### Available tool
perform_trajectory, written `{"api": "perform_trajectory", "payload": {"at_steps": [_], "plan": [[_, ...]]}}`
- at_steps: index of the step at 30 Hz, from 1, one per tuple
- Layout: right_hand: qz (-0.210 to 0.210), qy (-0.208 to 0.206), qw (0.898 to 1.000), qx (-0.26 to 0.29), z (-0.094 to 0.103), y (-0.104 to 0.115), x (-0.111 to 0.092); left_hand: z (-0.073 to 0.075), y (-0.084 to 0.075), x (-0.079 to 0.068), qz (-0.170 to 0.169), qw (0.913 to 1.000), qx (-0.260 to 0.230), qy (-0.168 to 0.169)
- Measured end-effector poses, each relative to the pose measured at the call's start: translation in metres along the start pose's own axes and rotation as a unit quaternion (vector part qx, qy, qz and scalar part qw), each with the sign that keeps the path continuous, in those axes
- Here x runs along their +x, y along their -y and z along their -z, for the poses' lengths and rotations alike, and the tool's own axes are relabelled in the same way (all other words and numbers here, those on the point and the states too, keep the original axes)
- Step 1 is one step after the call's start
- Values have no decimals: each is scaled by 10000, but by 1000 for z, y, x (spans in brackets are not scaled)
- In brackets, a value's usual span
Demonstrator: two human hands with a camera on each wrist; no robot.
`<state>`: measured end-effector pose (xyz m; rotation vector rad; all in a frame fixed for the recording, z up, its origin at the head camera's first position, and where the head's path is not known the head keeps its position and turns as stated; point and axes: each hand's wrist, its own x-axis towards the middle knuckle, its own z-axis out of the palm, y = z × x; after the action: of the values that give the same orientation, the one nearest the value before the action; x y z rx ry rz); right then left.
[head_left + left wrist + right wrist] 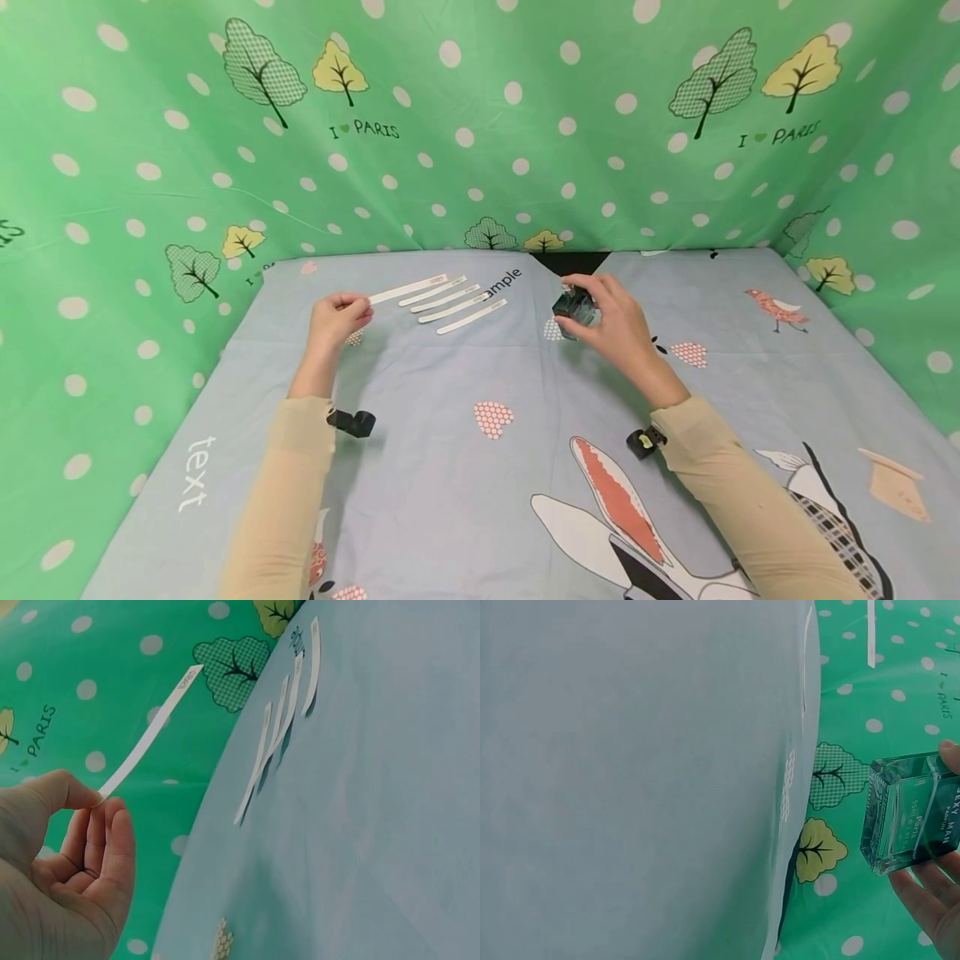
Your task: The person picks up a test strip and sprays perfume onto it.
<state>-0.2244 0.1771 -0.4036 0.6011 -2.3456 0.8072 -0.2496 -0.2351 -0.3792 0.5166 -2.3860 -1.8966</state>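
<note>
Between thumb and fingertips, my left hand pinches one end of a white paper perfume test strip. In the left wrist view the strip rises slightly bent from the fingers, with small print at its far end. My right hand grips a dark glass perfume bottle, the index finger reaching over its top by the sprayer. Lettering shows on the bottle in the right wrist view. Several more test strips lie side by side on the cloth between the two hands.
A grey-blue printed cloth covers the table. Behind it hangs a green dotted curtain that also closes both sides. A black printed triangle sits at the cloth's far edge.
</note>
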Motion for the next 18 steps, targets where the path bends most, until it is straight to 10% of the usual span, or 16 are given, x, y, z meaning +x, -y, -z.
{"api": "perform_trajectory", "payload": {"at_steps": [18], "plan": [[-39, 14, 10000, 32, -1, -2, -1, 17, 9, 1, -13, 9999, -34, -113]]}}
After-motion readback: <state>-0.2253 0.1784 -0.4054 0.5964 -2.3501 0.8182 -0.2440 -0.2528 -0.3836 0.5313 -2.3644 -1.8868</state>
